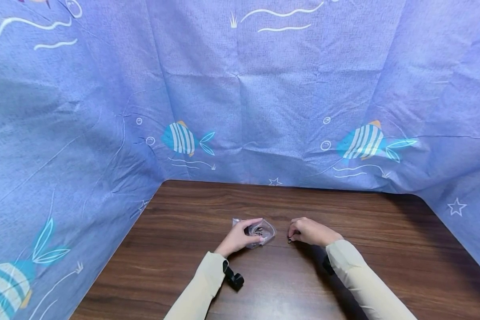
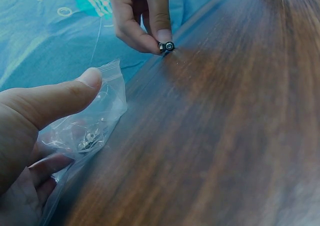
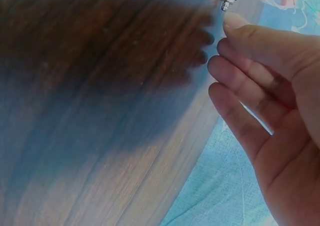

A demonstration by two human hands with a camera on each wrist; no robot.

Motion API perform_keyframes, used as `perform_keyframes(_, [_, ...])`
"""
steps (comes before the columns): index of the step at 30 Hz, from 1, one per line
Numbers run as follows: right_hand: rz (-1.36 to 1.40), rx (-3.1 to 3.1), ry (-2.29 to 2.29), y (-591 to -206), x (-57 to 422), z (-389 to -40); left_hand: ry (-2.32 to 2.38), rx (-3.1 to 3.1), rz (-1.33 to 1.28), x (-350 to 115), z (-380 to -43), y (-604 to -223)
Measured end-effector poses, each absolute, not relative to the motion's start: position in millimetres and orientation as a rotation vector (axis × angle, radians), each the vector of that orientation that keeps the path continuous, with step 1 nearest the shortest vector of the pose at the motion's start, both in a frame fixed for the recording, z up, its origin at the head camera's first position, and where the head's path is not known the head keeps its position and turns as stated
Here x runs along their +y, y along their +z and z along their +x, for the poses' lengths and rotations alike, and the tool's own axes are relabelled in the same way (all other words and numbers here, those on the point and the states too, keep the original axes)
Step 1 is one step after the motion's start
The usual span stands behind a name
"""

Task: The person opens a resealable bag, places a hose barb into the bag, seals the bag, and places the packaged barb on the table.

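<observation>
A clear zip-top plastic bag (image 2: 115, 88) lies on the brown table, with several small shiny metal pieces (image 2: 91, 138) inside. My left hand (image 1: 240, 235) holds it, thumb along the mouth side and fingers curled at the other side, the mouth spread toward the right hand. To the right of the bag, my right hand (image 1: 310, 231) pinches a small metal fitting (image 3: 228, 0) with a dark ring around it, between thumb and fingertips, close over the tabletop. The other fingers of that hand are loosely bent.
The wood-grain table (image 1: 176, 200) runs back to a blue cloth (image 1: 272, 111) with printed fish, which hangs behind and on both sides. A black strap with a camera mount (image 1: 234, 278) sits on the left wrist, and another black mount (image 1: 328, 265) shows under the right.
</observation>
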State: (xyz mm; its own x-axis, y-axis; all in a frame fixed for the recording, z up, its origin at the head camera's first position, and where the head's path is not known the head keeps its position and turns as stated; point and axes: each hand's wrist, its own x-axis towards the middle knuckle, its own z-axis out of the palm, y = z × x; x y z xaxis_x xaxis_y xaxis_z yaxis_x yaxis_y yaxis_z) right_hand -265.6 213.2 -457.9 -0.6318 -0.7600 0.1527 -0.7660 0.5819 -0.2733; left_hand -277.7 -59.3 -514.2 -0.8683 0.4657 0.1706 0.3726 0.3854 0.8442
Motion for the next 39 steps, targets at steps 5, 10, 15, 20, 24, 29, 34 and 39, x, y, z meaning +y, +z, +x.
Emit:
perform_keyframes(5, [1.312,-2.777,0.481,-459.0,213.8,-266.2,1.525,2.525,0.767,-58.9,-277.8,-515.5])
perform_keyframes(10, [1.297,-2.762,0.475,-455.3,212.3,-266.6,1.510,2.530,0.775,-58.8,-277.3,-514.3])
perform_keyframes(15, [1.288,-2.748,0.467,-453.5,210.0,-267.3,1.502,2.531,0.773,-58.8,-277.2,-513.7])
perform_keyframes(20, [1.275,-2.762,0.473,-451.2,206.6,-268.2,1.525,2.518,0.764,-58.5,-277.7,-514.7])
perform_keyframes(24, [1.262,-2.755,0.466,-448.3,204.0,-268.9,1.534,2.516,0.767,-58.2,-277.6,-514.5])
perform_keyframes(29, [1.273,-2.709,0.464,-445.1,200.3,-270.8,1.534,2.519,0.768,-58.3,-277.0,-513.8])
perform_keyframes(34, [1.266,-2.681,0.473,-441.0,194.3,-273.5,1.528,2.527,0.776,-58.2,-276.7,-513.1])
perform_keyframes(39, [1.258,-2.696,0.470,-435.8,186.7,-275.0,1.523,2.531,0.774,-58.4,-276.1,-511.9])
